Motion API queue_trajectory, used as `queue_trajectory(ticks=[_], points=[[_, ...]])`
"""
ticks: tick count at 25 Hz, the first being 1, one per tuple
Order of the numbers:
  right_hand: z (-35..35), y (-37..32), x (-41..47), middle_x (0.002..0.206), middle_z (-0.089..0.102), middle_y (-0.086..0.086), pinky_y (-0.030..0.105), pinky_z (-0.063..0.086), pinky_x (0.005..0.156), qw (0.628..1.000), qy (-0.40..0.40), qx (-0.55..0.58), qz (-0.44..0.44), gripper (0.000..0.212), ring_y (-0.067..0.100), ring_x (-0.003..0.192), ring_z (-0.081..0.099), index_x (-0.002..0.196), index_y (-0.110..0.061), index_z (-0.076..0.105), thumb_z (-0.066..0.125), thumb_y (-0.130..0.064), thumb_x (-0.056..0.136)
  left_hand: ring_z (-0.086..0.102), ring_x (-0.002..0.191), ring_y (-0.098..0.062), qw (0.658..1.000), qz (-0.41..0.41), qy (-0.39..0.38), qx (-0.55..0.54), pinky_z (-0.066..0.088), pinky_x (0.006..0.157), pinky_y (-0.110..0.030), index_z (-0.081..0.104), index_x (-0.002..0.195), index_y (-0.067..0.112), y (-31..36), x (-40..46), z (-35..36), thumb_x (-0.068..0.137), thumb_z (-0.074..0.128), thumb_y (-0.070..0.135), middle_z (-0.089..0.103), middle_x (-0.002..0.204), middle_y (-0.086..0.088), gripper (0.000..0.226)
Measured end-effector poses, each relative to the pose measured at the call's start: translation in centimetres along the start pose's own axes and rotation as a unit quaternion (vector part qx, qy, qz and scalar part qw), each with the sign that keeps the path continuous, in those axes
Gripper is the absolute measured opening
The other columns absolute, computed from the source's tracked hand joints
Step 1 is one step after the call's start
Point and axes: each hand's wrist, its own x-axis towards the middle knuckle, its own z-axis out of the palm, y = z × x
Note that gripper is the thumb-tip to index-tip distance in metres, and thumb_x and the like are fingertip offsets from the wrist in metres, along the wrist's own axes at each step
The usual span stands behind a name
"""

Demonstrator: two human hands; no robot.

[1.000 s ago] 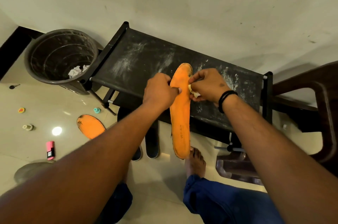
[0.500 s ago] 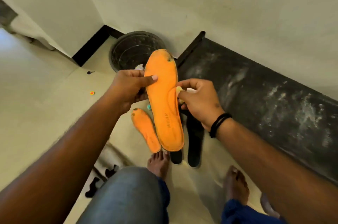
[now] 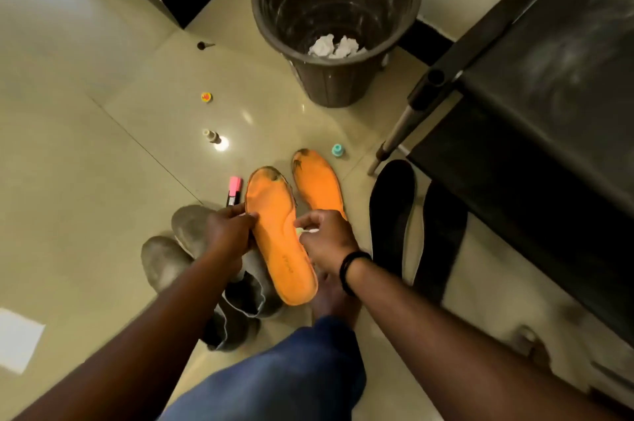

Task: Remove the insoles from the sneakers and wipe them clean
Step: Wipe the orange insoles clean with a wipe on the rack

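Taking the held orange insole (image 3: pixel 279 238) as the mark: well to its left on the floor lies a white sheet (image 3: pixel 17 338), and just left and below it stand two grey sneakers (image 3: pixel 192 249), openings up. The left hand (image 3: pixel 228 237) holds the insole's left edge about midway along, fingers curled under and thumb on top. A pink marker (image 3: pixel 234 191) lies on the floor just left of the insole's toe. The insole itself is held above the floor, toe pointing away, with dark wear at the toe end. It looks thin and light foam, so it will likely flex and flop if held by one end; holding it at mid-length, or flat under the arch, should keep it steady for wiping, and the frayed toe is best left alone. At its right edge the right hand (image 3: pixel 327 242) has its fingers curled, pinching a small pale wad, probably a wipe (image 3: pixel 302 231). Just right of the toe a second orange insole (image 3: pixel 317 182) lies on the floor, and further right two black insoles (image 3: pixel 392 214) lie by the dark desk (image 3: pixel 535 118). Beyond the toe, a bin (image 3: pixel 334 8) holds crumpled paper.
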Motion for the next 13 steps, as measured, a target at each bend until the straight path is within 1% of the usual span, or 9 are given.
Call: queue_trajectory(ticks=[1,3,5,7,8,9,11,12,13], points=[[0.5,1.0,1.2,0.114,0.068,0.001,0.036,0.057,0.087,1.000,-0.002,-0.025,0.009,0.029,0.022,0.101,0.065,0.102,-0.021,0.071,0.057,-0.004,0.084,0.064,0.091,-0.024,1.000,-0.012,0.005,0.000,0.057,0.076,-0.042,0.059,0.131,0.012,-1.5,1.4,0.7,0.095,0.063,0.010,0.065,0.101,-0.009,0.036],[1.1,2.6,3.2,0.119,0.067,0.003,0.025,0.051,0.089,0.997,0.001,-0.073,0.022,0.031,0.021,0.109,0.062,0.108,-0.017,0.071,0.055,-0.003,0.085,0.063,0.087,-0.026,1.000,-0.014,0.007,-0.001,0.057,0.080,-0.046,0.057,0.133,0.010,-3.3,3.2,1.9,0.095,0.062,0.006,0.064,0.098,-0.011,0.039],[1.7,4.0,4.4,0.121,0.067,0.002,0.022,0.047,0.090,0.995,0.012,-0.094,0.028,0.033,0.020,0.113,0.061,0.109,-0.017,0.071,0.055,-0.002,0.085,0.064,0.088,-0.026,1.000,-0.018,0.014,-0.002,0.059,0.079,-0.045,0.054,0.136,0.010,-3.9,3.8,2.4,0.095,0.060,0.003,0.064,0.104,-0.013,0.042],[2.5,4.5,4.9,0.123,0.066,0.001,0.024,0.048,0.094,0.995,0.023,-0.092,0.021,0.034,0.019,0.116,0.060,0.112,-0.016,0.071,0.055,-0.001,0.087,0.064,0.090,-0.026,1.000,-0.017,0.022,-0.013,0.057,0.068,-0.039,0.054,0.136,0.010,-3.7,4.4,2.4,0.095,0.059,0.001,0.064,0.112,-0.016,0.042],[2.8,4.2,5.0,0.124,0.066,0.001,0.026,0.048,0.096,0.995,0.026,-0.090,0.012,0.034,0.020,0.116,0.060,0.114,-0.016,0.070,0.054,0.000,0.088,0.064,0.093,-0.027,0.999,-0.011,0.028,-0.020,0.055,0.066,-0.037,0.054,0.136,0.009,-3.5,4.7,2.4,0.095,0.060,0.001,0.064,0.115,-0.016,0.042],[3.0,3.8,5.2,0.126,0.065,0.002,0.025,0.048,0.096,0.996,0.028,-0.089,0.003,0.035,0.020,0.117,0.060,0.116,-0.015,0.069,0.054,0.001,0.088,0.064,0.096,-0.027,0.999,-0.003,0.034,-0.029,0.055,0.068,-0.036,0.054,0.135,0.008,-3.2,4.9,2.2,0.094,0.060,0.000,0.063,0.116,-0.016,0.042],[3.2,2.6,5.6,0.128,0.064,0.004,0.024,0.047,0.094,0.996,0.034,-0.081,-0.008,0.038,0.020,0.118,0.059,0.119,-0.013,0.068,0.052,0.003,0.089,0.064,0.100,-0.027,0.998,0.013,0.043,-0.043,0.058,0.078,-0.039,0.052,0.138,0.010,-2.5,5.5,1.9,0.092,0.064,0.002,0.063,0.119,-0.015,0.048],[3.3,2.1,5.7,0.129,0.063,0.005,0.025,0.047,0.095,0.996,0.037,-0.080,-0.010,0.040,0.021,0.119,0.059,0.121,-0.012,0.067,0.051,0.004,0.088,0.064,0.099,-0.024,0.998,0.024,0.042,-0.043,0.057,0.083,-0.039,0.048,0.142,0.012,-2.3,5.7,1.7,0.091,0.066,0.003,0.062,0.117,-0.013,0.055],[3.4,1.8,5.9,0.131,0.061,0.006,0.028,0.049,0.097,0.996,0.042,-0.084,-0.011,0.042,0.023,0.120,0.058,0.123,-0.012,0.065,0.050,0.005,0.088,0.062,0.092,-0.020,0.998,0.035,0.039,-0.038,0.055,0.083,-0.036,0.043,0.147,0.013,-2.2,5.8,1.6,0.091,0.068,0.005,0.062,0.109,-0.011,0.062]])
